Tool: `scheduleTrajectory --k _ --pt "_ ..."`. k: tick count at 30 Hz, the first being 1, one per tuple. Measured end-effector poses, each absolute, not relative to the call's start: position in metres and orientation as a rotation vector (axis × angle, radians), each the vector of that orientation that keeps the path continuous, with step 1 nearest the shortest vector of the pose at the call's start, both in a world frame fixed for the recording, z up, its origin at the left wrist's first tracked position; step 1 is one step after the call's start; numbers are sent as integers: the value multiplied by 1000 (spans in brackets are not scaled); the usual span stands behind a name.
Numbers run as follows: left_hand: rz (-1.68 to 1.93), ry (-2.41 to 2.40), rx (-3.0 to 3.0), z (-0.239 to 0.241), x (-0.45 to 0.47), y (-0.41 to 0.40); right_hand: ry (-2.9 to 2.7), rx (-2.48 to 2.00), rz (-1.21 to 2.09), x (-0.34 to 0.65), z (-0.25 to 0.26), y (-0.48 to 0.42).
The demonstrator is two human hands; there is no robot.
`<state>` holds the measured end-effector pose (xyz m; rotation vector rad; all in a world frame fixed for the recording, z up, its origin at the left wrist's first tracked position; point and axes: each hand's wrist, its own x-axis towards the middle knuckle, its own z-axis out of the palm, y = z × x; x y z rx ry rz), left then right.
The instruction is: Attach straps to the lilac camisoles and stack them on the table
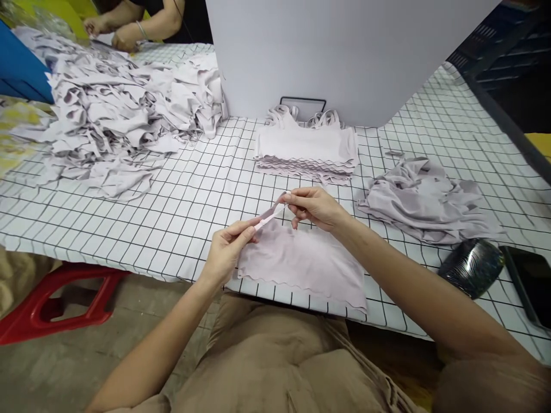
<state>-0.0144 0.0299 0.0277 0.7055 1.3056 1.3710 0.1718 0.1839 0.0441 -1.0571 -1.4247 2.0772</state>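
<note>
A pale lilac top with a scalloped hem lies flat at the near edge of the checked table. My left hand and my right hand each pinch one end of its thin strap, held taut between them just above the garment. Both hands are closed on the strap. Behind them stands a neat stack of folded tops. A loose crumpled heap of the same tops lies to the right.
A large pile of unfolded tops covers the table's left. A white board stands at the back. A dark hair clip and a phone lie at the right. Another person's hands work far left. A red stool is below.
</note>
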Motion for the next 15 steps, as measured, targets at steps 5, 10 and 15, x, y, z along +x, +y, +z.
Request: scheduleTrajectory --k 5,10,15 --pt "1365 1413 753 34 -15 35 -1837 -1097 1375 176 37 176" --pt "1305 1330 852 44 -5 42 -2170 -610 1287 168 46 153" --pt "1348 1348 880 46 3 50 -2081 -703 1388 167 46 145"
